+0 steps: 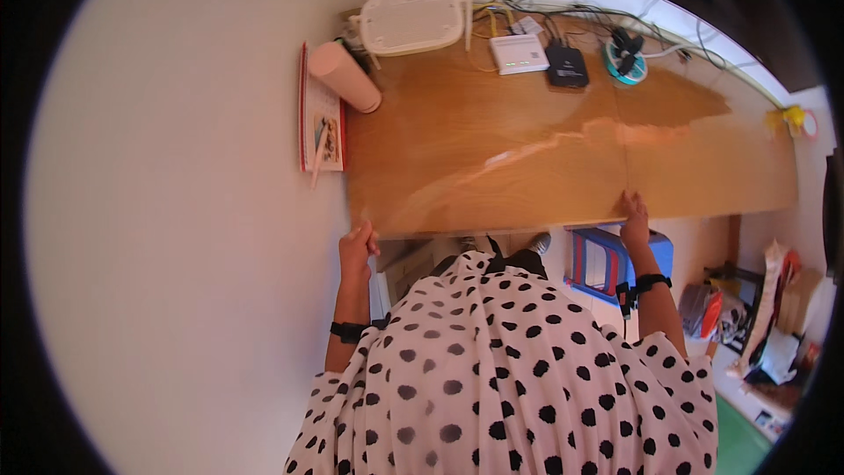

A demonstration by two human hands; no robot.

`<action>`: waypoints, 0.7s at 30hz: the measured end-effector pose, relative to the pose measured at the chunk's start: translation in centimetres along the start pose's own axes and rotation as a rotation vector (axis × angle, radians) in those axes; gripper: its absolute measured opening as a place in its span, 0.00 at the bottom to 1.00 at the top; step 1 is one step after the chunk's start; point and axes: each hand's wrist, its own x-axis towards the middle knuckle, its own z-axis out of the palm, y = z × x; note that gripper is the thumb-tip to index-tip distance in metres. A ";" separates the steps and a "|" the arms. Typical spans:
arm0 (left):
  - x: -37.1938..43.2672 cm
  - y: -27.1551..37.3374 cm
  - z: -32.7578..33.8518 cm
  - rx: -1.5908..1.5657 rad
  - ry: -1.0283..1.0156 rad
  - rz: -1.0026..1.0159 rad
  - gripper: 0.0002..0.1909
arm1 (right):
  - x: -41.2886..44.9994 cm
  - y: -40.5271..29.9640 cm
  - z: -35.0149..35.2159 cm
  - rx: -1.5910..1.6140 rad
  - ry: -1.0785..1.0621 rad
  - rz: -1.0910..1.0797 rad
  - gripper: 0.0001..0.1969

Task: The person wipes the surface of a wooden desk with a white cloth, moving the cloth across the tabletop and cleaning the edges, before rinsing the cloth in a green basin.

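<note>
A wood-grain table stands before me, with a glossy clear cover over its top that shows ripples and reflections. At the near left corner, my left hand is closed with its thumb side up, on the cover's edge. My right hand lies over the front edge further right, its slightly spread fingers resting on the top. Its thumb and whatever is under the edge cannot be made out. Both wrists carry black bands.
Along the back sit a white router, a white modem box, a black box, a round teal-and-white item and tangled cables. A pink cylinder and a calendar stand left, by the wall. Below is a blue stool.
</note>
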 end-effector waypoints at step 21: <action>3.1 -1.2 -2.3 0.990 -0.074 -0.179 0.28 | -0.6 -4.3 -1.3 -0.052 -0.034 0.277 0.34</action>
